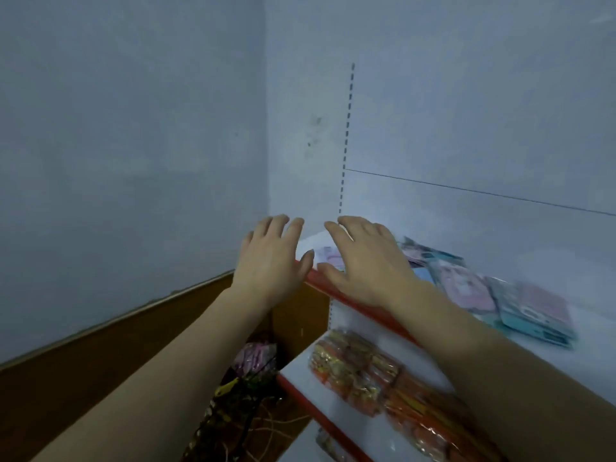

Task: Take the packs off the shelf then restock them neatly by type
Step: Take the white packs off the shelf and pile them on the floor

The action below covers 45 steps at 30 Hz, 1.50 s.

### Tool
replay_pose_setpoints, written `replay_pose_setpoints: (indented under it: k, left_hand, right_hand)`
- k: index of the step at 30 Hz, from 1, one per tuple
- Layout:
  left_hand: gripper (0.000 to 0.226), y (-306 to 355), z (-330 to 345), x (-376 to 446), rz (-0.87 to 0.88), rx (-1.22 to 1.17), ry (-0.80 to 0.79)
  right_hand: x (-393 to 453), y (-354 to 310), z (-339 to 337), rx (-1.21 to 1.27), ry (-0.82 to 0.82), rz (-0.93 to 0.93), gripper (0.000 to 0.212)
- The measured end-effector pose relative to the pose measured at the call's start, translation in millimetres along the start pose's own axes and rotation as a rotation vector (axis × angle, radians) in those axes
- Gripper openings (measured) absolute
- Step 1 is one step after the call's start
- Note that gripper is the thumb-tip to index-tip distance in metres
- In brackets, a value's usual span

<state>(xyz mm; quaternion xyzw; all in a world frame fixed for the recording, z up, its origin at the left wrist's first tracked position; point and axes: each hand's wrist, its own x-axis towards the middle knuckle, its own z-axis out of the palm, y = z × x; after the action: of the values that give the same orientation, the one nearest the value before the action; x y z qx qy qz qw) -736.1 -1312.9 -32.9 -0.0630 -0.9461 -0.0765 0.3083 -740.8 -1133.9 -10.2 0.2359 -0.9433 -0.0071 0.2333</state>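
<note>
Nearest me, at about five o'clock, a row of orange-and-gold cellophane-wrapped packs (383, 388) lies along the lower white shelf board with a red front lip (293, 391). At seven o'clock, beside the shelving on the floor, I make out a heap of dark tangled items with a pink bundle (255, 356); too blurred to name.

Farther up, both arms reach forward. My left hand (271, 258) hovers at the left end of the upper white shelf with a red edge strip (353, 298), fingers straight and spread, holding nothing. My right hand (366, 261) sits just beside it, also flat and spread, over a pale pink flat pack (328, 255); I cannot tell whether it touches.

Beyond, at two to three o'clock, a loose fan of pink and teal flat plastic packs (513, 301) lies overlapped on that upper shelf, types mixed.

My worry: these packs look slick and stacked askew, so sweeping with flat palms could slide some over the red edge onto the lower packs or down into the floor gap.
</note>
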Motion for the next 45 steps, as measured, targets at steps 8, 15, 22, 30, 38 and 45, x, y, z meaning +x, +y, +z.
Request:
replay_pose_setpoints:
  k: [8, 15, 22, 30, 38, 45]
  left_hand:
    - [0.059, 166.4, 1.5, -1.0, 0.381, -0.25, 0.014]
    - [0.06, 334.5, -27.6, -51.4, 0.636, -0.423, 0.022]
    - [0.06, 474.3, -70.6, -150.2, 0.857, -0.592, -0.043]
    - [0.065, 601.2, -108.2, -249.2, 1.059, -0.727, -0.082]
    - [0.058, 727.2, -115.3, -299.2, 1.19, -0.738, -0.105]
    - [0.057, 858.0, -104.5, -293.8, 1.215, -0.806, -0.114]
  right_hand:
    - [-145.8, 104.8, -76.0, -0.233, -0.007, 0.365, 0.072]
    - [-311.5, 150.2, -157.9, -0.381, -0.037, 0.674, 0.072]
    - [-487.9, 157.9, -237.6, -0.503, -0.101, 0.945, 0.072]
    - [-641.6, 150.7, -295.6, -0.566, -0.135, 1.173, 0.072]
    - [-752.4, 191.6, -319.9, -0.597, -0.187, 1.335, 0.072]
    - [-814.9, 283.1, -344.2, -0.668, -0.242, 1.385, 0.071]
